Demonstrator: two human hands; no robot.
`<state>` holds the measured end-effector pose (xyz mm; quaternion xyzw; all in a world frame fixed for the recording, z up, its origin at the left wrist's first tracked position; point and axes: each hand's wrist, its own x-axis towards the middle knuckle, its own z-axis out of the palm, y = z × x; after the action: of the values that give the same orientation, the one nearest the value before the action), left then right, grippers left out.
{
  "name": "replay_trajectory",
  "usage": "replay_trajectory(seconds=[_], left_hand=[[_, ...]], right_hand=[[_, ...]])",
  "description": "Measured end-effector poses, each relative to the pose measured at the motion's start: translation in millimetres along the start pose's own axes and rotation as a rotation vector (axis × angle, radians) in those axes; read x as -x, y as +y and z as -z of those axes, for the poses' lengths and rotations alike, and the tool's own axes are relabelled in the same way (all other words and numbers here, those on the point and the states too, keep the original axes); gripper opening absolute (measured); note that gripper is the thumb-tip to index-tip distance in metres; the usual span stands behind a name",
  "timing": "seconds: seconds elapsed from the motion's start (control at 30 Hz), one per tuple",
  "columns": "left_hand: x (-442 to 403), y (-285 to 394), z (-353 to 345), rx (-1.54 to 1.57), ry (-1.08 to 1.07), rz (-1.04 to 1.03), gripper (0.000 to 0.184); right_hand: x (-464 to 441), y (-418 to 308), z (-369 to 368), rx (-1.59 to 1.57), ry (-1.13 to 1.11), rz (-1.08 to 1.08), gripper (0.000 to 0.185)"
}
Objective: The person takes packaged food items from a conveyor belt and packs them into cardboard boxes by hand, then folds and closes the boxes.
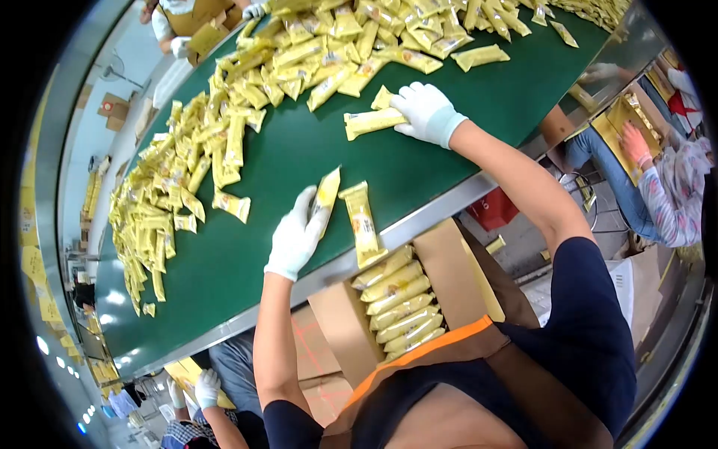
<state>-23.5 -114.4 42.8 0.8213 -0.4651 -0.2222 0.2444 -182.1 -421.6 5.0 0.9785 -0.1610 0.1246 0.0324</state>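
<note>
My left hand (293, 233), in a white glove, is closed on a yellow snack packet (327, 191), which is tilted up between thumb and fingers. Farther over the green belt, my right hand (425, 112), also gloved, grips the end of another yellow packet (368, 124). A small part of one more packet (383, 98) shows behind it, touching or near the fingers. Between my left hand and the belt's near edge lies a single packet (360, 224). Below, an open cardboard box (342, 322) holds a row of several packets (404, 303).
A large heap of yellow packets (299, 56) curves along the far side of the green belt (284, 165). The belt has a metal edge (449, 196). Co-workers sit at right (666, 187) and lower left (217, 404); another person (183, 22) stands across the belt.
</note>
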Motion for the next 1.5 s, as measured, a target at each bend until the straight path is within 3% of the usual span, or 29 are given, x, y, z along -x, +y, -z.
replay_trajectory(seconds=[0.07,0.13,0.17,0.3,0.33,0.4,0.5,0.53,0.57,0.6,0.67,0.73,0.77,0.8,0.87,0.97,1.03,1.1,1.27,1.33,1.37,1.47,1.5], left_hand=[[2.6,31.1,-11.7,-0.260,-0.101,-0.004,0.087],[4.1,44.6,-37.8,-0.403,-0.084,-0.132,0.098],[2.4,47.9,-42.9,-0.413,-0.082,-0.091,0.093],[0.3,8.9,-23.8,-0.442,-0.028,-0.083,0.078],[0.4,-5.0,-15.4,-0.469,0.010,-0.056,0.079],[10.0,-14.0,6.7,-0.527,-0.031,-0.034,0.082],[21.7,-23.7,10.9,-0.568,-0.085,0.029,0.092],[26.1,-21.2,9.2,-0.707,0.014,-0.019,0.095],[29.7,-14.9,5.8,-0.842,0.114,-0.075,0.099],[31.0,-7.0,2.2,-0.971,0.221,-0.137,0.102],[23.8,3.3,-1.7,-0.997,0.197,-0.069,0.111],[19.9,-4.0,-10.0,-0.942,0.135,-0.042,0.113],[14.6,-3.3,-12.5,-0.745,-0.024,0.069,0.116],[13.7,-15.9,-15.8,-0.785,0.043,-0.054,0.119],[14.0,-30.3,-16.5,-0.636,0.025,-0.081,0.117],[20.4,-31.4,-9.4,-0.760,-0.014,-0.139,0.108],[21.9,-39.2,-6.8,-0.791,-0.027,-0.179,0.102],[21.6,-38.3,-8.3,-0.780,0.009,-0.206,0.091],[18.7,-32.6,-22.3,-0.822,0.153,-0.225,0.080],[17.2,-27.3,-21.4,-0.559,0.147,-0.153,0.080],[16.3,-27.7,-24.3,-0.586,0.223,-0.180,0.081],[17.1,-24.8,-27.6,-0.563,0.208,-0.102,0.080],[18.8,-25.8,-27.9,-0.521,0.255,-0.117,0.079]], right_hand=[[10.1,-16.8,10.9,-0.003,0.013,-0.006,0.038],[20.2,-17.2,4.3,-0.078,0.149,0.049,0.036],[23.4,-14.5,2.5,-0.115,0.228,0.071,0.035],[59.6,-19.3,31.9,-0.028,0.131,0.118,0.033],[71.5,-24.2,40.3,0.043,-0.022,0.063,0.034],[87.1,-22.8,45.3,-0.035,-0.012,-0.017,0.039],[69.5,5.1,28.2,-0.429,0.373,-0.206,0.053],[58.7,43.0,7.8,-0.015,0.458,0.104,0.050],[41.4,36.3,26.6,-0.725,0.222,-0.540,0.054],[26.1,48.1,7.1,-0.953,0.225,-0.590,0.058],[19.9,43.4,-12.6,-0.502,-0.051,-0.034,0.065],[39.5,-27.1,6.4,-0.259,-0.163,-0.250,0.069],[48.3,-43.0,15.5,-0.138,-0.148,-0.129,0.072],[49.6,-45.3,9.9,-0.124,-0.105,-0.080,0.070],[52.3,-44.7,15.3,-0.179,-0.175,-0.012,0.066],[57.9,-39.6,33.9,-0.164,-0.310,0.055,0.064],[61.8,-36.8,25.3,-0.105,-0.174,0.093,0.064],[60.8,-37.9,16.4,-0.056,-0.014,0.140,0.061],[35.6,-59.8,7.1,-0.138,-0.073,0.024,0.063],[34.8,-63.4,6.8,-0.222,-0.107,-0.018,0.066],[37.2,-62.5,0.0,-0.211,-0.032,-0.004,0.072],[40.3,-64.7,11.2,-0.198,-0.141,-0.148,0.076],[46.9,-63.9,11.8,-0.219,-0.074,-0.098,0.080]])
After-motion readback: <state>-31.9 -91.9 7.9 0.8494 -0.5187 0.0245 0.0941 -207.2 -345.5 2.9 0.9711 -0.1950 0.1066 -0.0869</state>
